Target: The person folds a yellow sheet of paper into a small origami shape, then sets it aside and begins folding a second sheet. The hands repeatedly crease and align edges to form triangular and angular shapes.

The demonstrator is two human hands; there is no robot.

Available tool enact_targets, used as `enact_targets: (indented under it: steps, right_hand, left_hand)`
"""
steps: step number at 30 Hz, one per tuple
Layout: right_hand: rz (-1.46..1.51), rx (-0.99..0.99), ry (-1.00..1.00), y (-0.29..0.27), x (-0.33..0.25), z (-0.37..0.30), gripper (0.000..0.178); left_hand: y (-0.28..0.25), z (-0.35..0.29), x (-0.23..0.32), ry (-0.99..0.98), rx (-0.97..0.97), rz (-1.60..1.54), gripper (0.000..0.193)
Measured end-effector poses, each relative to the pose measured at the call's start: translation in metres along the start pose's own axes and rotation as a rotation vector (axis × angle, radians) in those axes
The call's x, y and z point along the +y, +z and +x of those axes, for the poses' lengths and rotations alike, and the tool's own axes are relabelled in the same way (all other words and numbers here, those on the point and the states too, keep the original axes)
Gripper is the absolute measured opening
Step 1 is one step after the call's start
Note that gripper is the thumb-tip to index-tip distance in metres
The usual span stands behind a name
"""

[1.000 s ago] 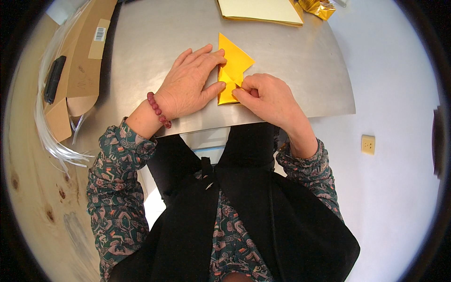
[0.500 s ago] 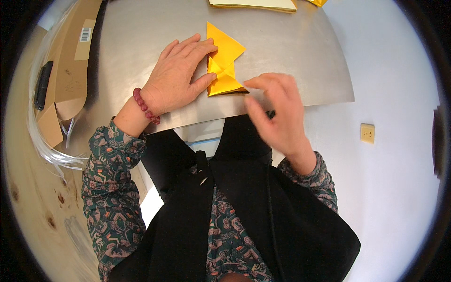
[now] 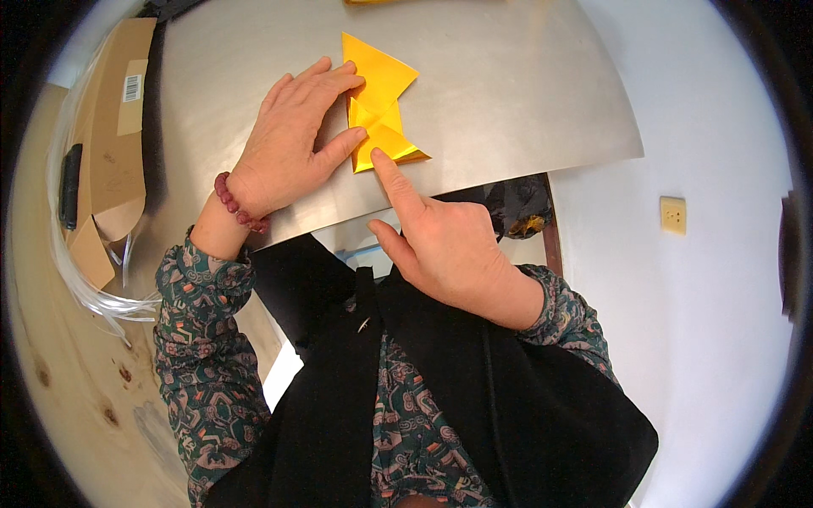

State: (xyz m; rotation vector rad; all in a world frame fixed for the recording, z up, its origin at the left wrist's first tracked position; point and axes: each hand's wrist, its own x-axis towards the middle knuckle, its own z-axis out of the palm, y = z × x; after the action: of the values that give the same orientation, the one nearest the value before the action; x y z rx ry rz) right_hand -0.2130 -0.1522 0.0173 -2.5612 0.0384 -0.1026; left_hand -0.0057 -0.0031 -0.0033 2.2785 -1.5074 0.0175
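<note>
A folded piece of shiny gold paper [image 3: 379, 80] lies on the metal tabletop, with a pointed flap at its far end and smaller folds at its near end. My left hand [image 3: 292, 144], wearing a dark red bead bracelet, lies along the paper's left side. Its fingers are stretched out, with the fingertips and thumb on the paper. My right hand [image 3: 457, 245] reaches in from the lower right, its index fingertip on the near folded part. The right thumb stands apart, and the other fingers are curled and partly hidden.
The metal table [image 3: 517, 93] has its near edge beneath my wrists. At left stand a cardboard box [image 3: 123, 169], a black object [image 3: 71, 186] and clear plastic strips [image 3: 72, 275]. Below the edge shows a black plastic bag [image 3: 523, 196]. A socket [image 3: 673, 216] is on the right.
My right hand has moved left from the paper's right corner, and its index finger now touches the near fold. The left hand stays on the paper. The view has shifted slightly.
</note>
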Motion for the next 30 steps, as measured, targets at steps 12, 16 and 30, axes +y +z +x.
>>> enact_targets:
  steps: [12,16,30]
  right_hand:
    - [-0.012,-0.056,0.019,0.0,-0.003,-0.002,0.081]
    - [-0.009,-0.045,0.001,0.003,-0.003,-0.001,0.082]
    - [0.046,-0.018,0.007,0.002,0.01,-0.008,0.08]
  left_hand:
    - [-0.004,-0.001,-0.002,0.016,0.016,-0.012,0.057]
    - [-0.002,-0.001,-0.002,0.014,0.023,0.004,0.058]
    - [-0.001,0.001,0.002,0.013,0.013,-0.026,0.057]
